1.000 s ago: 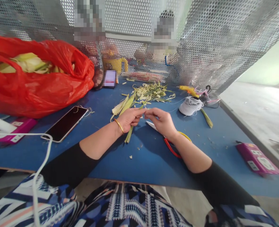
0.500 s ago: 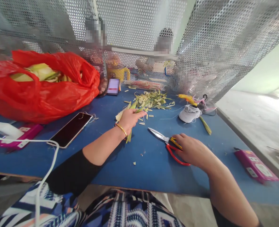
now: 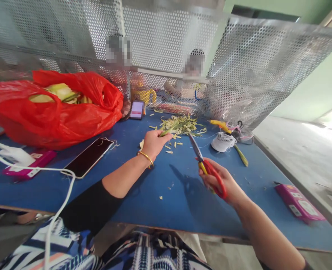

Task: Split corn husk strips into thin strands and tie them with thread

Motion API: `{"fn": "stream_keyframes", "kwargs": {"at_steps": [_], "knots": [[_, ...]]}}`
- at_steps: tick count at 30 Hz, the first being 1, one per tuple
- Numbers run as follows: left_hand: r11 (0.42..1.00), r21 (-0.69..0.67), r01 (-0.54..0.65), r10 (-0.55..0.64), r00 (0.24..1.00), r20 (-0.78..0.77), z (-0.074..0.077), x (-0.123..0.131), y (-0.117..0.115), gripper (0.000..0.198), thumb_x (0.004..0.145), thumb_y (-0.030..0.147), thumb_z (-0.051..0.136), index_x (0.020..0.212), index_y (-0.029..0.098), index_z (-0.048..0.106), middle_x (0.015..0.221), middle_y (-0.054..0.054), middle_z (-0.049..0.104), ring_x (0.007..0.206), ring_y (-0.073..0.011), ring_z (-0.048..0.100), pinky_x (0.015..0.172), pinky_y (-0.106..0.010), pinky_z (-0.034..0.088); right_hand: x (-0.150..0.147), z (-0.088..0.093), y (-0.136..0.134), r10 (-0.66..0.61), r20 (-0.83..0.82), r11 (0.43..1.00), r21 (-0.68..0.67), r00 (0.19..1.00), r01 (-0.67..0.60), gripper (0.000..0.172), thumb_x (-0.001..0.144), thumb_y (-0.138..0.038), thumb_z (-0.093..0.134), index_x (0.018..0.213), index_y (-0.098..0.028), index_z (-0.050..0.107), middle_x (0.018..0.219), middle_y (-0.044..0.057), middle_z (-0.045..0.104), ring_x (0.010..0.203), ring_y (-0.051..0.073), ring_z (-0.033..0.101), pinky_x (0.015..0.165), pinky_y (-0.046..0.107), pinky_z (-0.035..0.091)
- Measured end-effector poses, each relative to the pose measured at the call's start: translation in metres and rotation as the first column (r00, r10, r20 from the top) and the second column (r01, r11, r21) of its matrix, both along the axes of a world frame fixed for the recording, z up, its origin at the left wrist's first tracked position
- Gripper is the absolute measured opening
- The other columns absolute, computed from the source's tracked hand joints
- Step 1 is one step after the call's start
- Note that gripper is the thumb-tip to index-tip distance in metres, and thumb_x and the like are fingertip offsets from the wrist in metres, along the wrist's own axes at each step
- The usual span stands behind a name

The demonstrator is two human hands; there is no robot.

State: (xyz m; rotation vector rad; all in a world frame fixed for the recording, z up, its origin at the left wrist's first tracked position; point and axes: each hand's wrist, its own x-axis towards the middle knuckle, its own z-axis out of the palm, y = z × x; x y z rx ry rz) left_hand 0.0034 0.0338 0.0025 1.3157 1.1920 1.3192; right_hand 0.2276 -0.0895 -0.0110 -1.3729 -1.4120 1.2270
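Observation:
Green plant strips [image 3: 165, 132] are pinched in my left hand [image 3: 153, 143], which wears a gold bangle and is near the middle of the blue table [image 3: 154, 210]. My right hand [image 3: 220, 178] grips scissors [image 3: 215, 177] with red and yellow handles, raised off the table, their blades together and pointing away from me. Beyond my left hand lies a heap of shredded green and pale trimmings [image 3: 181, 124]. Small cut bits are scattered just in front of the heap.
A red plastic bag [image 3: 84, 116] with pale husks stands at left, near a phone [image 3: 88, 157] and a purple power strip [image 3: 33, 163]. White cord [image 3: 223, 141] and a purple box [image 3: 299, 202] lie right. Behind is a perforated metal screen [image 3: 166, 37], people beyond.
My right hand has picked the scissors up from the table, and their blades have swung to point forward. The stalk ends below my left hand no longer show. The view has shifted slightly.

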Motion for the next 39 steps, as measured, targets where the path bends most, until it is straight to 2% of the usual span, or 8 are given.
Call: {"fn": "stream_keyframes", "kwargs": {"at_steps": [3, 6, 8, 16, 23, 28, 35, 39], "knots": [[0.998, 0.064, -0.020, 0.026, 0.996, -0.088, -0.006, 0.000, 0.003, 0.021, 0.068, 0.036, 0.078, 0.063, 0.016, 0.073, 0.055, 0.004, 0.056, 0.060, -0.0119, 0.045, 0.060, -0.027, 0.033, -0.021, 0.011, -0.003, 0.067, -0.485, 0.982, -0.121, 0.872, -0.142, 0.045, 0.073, -0.045, 0.087, 0.109, -0.024, 0.071, 0.086, 0.000, 0.060, 0.058, 0.010, 0.043, 0.054, 0.027, 0.041], [0.994, 0.109, -0.027, 0.043, 0.989, -0.140, -0.008, 0.000, 0.003, 0.021, 0.071, 0.037, 0.074, 0.066, 0.016, 0.074, 0.057, 0.004, 0.058, 0.062, -0.0124, 0.046, 0.061, -0.026, 0.034, -0.040, 0.019, -0.005, 0.084, -0.677, 0.943, -0.184, 0.732, -0.279, 0.051, 0.068, -0.060, 0.089, 0.096, -0.022, 0.072, 0.084, 0.000, 0.057, 0.059, 0.008, 0.037, 0.055, 0.025, 0.039], [0.990, 0.132, -0.045, 0.066, 0.984, -0.165, -0.008, -0.001, 0.003, 0.021, 0.072, 0.036, 0.073, 0.066, 0.016, 0.074, 0.057, 0.004, 0.058, 0.062, -0.0123, 0.045, 0.061, -0.026, 0.034, -0.048, 0.020, -0.005, 0.091, -0.726, 0.924, -0.194, 0.682, -0.330, 0.055, 0.068, -0.067, 0.086, 0.095, -0.022, 0.071, 0.085, 0.001, 0.056, 0.059, 0.008, 0.034, 0.055, 0.025, 0.039], [0.983, 0.166, -0.084, 0.120, 0.968, -0.219, -0.010, 0.000, 0.002, 0.019, 0.076, 0.031, 0.066, 0.067, 0.016, 0.074, 0.055, 0.005, 0.054, 0.060, -0.0125, 0.045, 0.061, -0.025, 0.033, -0.053, 0.010, -0.004, 0.147, -0.761, 0.907, -0.151, 0.632, -0.393, 0.063, 0.074, -0.079, 0.074, 0.098, -0.021, 0.068, 0.080, -0.002, 0.052, 0.055, 0.008, 0.024, 0.050, 0.024, 0.033], [0.985, 0.160, -0.070, 0.105, 0.968, -0.227, -0.012, 0.003, 0.000, 0.016, 0.077, 0.026, 0.066, 0.065, 0.017, 0.073, 0.055, 0.005, 0.053, 0.059, -0.0117, 0.043, 0.059, -0.025, 0.031, -0.057, 0.009, -0.001, 0.108, -0.798, 0.911, -0.158, 0.592, -0.380, 0.053, 0.081, -0.067, 0.074, 0.100, -0.018, 0.067, 0.077, -0.003, 0.050, 0.053, 0.007, 0.022, 0.048, 0.022, 0.031], [0.990, 0.132, -0.042, 0.072, 0.969, -0.236, -0.010, 0.005, -0.004, 0.013, 0.076, 0.024, 0.069, 0.065, 0.017, 0.072, 0.054, 0.006, 0.055, 0.058, -0.0116, 0.044, 0.060, -0.026, 0.032, -0.059, 0.007, 0.004, 0.091, -0.827, 0.922, -0.141, 0.555, -0.361, 0.052, 0.086, -0.069, 0.068, 0.093, -0.017, 0.066, 0.073, -0.004, 0.047, 0.049, 0.005, 0.021, 0.045, 0.020, 0.031], [0.996, 0.085, -0.012, 0.030, 0.974, -0.222, -0.005, 0.006, -0.007, 0.019, 0.073, 0.023, 0.073, 0.055, 0.017, 0.067, 0.048, 0.007, 0.048, 0.054, -0.0104, 0.041, 0.055, -0.026, 0.029, -0.061, 0.006, 0.005, 0.125, -0.808, 0.926, -0.113, 0.576, -0.359, 0.043, 0.092, -0.061, 0.068, 0.092, -0.018, 0.067, 0.069, -0.008, 0.043, 0.044, 0.001, 0.013, 0.040, 0.015, 0.027], [1.000, 0.011, 0.006, -0.005, 0.993, -0.115, -0.001, 0.007, -0.008, 0.014, 0.068, 0.019, 0.076, 0.057, 0.016, 0.069, 0.052, 0.006, 0.054, 0.055, -0.0095, 0.044, 0.056, -0.024, 0.033, -0.059, 0.008, 0.007, 0.117, -0.739, 0.952, -0.107, 0.664, -0.287, 0.047, 0.086, -0.065, 0.072, 0.088, -0.018, 0.065, 0.065, -0.010, 0.040, 0.041, 0.000, 0.010, 0.036, 0.016, 0.021]]}}
